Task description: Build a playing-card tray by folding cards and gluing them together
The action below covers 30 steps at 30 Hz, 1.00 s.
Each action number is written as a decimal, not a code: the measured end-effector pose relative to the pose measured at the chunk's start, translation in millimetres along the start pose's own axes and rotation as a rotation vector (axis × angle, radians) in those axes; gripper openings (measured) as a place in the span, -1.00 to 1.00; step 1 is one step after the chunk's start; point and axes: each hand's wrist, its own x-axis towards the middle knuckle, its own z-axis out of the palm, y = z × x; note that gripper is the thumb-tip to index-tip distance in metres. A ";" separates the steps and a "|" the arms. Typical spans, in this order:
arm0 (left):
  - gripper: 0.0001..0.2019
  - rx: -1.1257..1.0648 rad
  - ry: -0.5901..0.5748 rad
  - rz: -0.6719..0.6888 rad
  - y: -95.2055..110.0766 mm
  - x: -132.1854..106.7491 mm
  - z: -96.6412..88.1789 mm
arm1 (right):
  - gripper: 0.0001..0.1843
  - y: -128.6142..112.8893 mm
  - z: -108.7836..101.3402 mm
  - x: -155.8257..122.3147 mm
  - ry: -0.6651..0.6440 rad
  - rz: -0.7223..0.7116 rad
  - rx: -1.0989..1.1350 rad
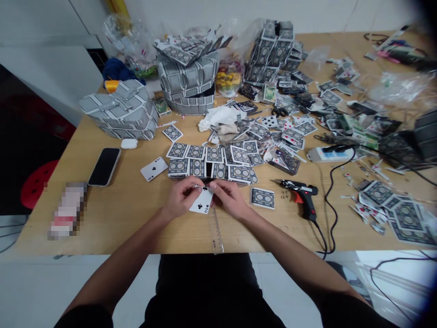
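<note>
Between my two hands is a playing card (202, 202), a two of clubs, face up. My left hand (183, 197) pinches its left upper side, thumb over the face. With bent fingers, my right hand (228, 197) grips the card's upper right corner. Just beyond my fingers stands a row of joined, folded playing cards (220, 171) with patterned backs. Below the card lies a clear ruler (217, 232), its far end hidden under my hands. One card (262, 198) lies back up to the right, and an ace (154, 169) lies face up to the left.
A hot glue gun (302, 196) with a cable rests at right, near a power strip (330, 154). A phone (104, 166) and white earbud case (129, 144) lie left. Card-woven baskets (187, 82) stand behind. Scissors (279, 111) lie among scattered cards and scraps.
</note>
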 end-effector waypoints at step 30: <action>-0.72 -0.046 -0.045 0.054 -3.7 -2.7 -7.2 | -0.54 5.9 6.3 0.8 0.019 -0.031 0.048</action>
